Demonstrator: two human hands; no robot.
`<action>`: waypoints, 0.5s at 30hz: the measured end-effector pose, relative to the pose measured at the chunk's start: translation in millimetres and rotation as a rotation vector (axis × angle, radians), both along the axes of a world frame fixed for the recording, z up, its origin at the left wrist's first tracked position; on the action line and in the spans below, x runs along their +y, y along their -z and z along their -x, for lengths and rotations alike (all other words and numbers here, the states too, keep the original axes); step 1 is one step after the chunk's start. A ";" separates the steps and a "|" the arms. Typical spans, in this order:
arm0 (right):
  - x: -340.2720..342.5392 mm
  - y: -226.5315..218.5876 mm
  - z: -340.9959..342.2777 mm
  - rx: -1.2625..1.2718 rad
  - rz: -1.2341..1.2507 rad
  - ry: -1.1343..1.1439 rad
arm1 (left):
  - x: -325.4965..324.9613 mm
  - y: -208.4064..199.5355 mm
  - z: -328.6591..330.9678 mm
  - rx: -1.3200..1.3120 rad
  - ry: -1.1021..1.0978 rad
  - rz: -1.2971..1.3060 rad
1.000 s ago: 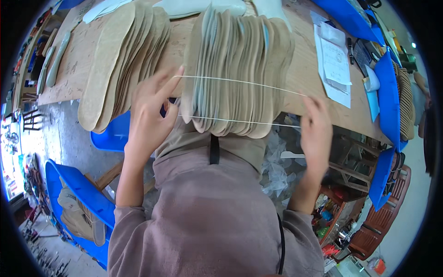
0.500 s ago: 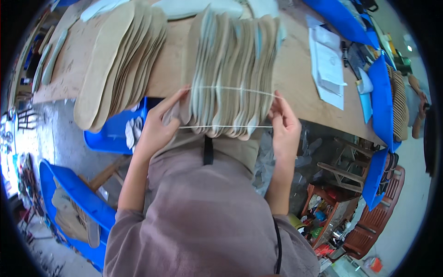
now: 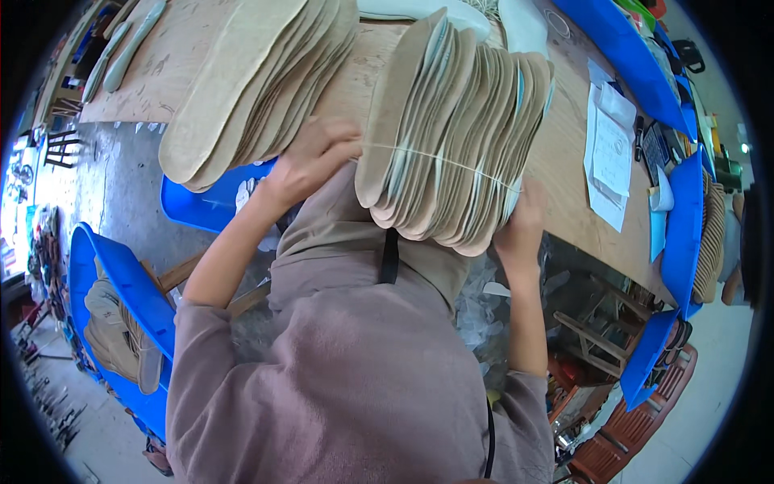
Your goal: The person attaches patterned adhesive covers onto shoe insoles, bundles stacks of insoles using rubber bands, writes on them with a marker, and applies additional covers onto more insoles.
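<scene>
A thick bundle of tan insoles (image 3: pixel 451 137), some with pale blue-white layers between them, stands on edge at the table's front, its near ends jutting over the edge. Across its top runs a thin whitish elastic band (image 3: pixel 439 157). At the bundle's left side, my left hand (image 3: pixel 314 161) is closed, fingertips together where the band's end meets them; they are slightly blurred. My right hand (image 3: pixel 524 222) is curled against the bundle's right side near the band's other end, its fingertips partly hidden. Left of the bundle leans another row of tan insoles (image 3: pixel 242 89).
The wooden table (image 3: pixel 564 173) carries papers (image 3: pixel 609 153) at the right and pale insole-shaped pieces (image 3: pixel 133 48) at far left. Blue bins (image 3: pixel 121 290) stand at left, below the table and along the right. A wooden stool (image 3: pixel 592 335) and brown chair (image 3: pixel 637 419) are at lower right.
The elastic band, earlier stretched in two strands between my hands, now shows as one strand lying across the bundle. The bundle is tilted, and my left hand has turned palm down.
</scene>
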State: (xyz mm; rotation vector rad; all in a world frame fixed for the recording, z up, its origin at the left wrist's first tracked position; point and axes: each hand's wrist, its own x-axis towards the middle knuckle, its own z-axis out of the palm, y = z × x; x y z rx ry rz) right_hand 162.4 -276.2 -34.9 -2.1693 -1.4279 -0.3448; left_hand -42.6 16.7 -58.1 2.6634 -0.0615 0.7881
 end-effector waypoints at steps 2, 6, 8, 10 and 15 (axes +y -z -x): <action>10.2 -15.2 -5.5 0.196 -0.004 0.019 | -10.6 9.7 -12.7 -0.206 -0.081 0.479; 18.0 1.3 -23.9 0.647 -0.128 0.023 | -13.8 -29.7 -60.2 0.122 -0.185 0.140; 19.9 -6.2 -35.7 1.090 -0.210 -0.032 | -11.5 -27.6 -59.9 0.131 -0.109 0.214; 8.8 4.5 -50.0 1.123 -0.238 -0.020 | -14.9 -41.8 -54.4 0.201 -0.017 0.429; -16.5 -0.3 -78.5 1.217 -0.398 0.075 | -29.6 -61.0 -24.8 0.262 0.160 0.384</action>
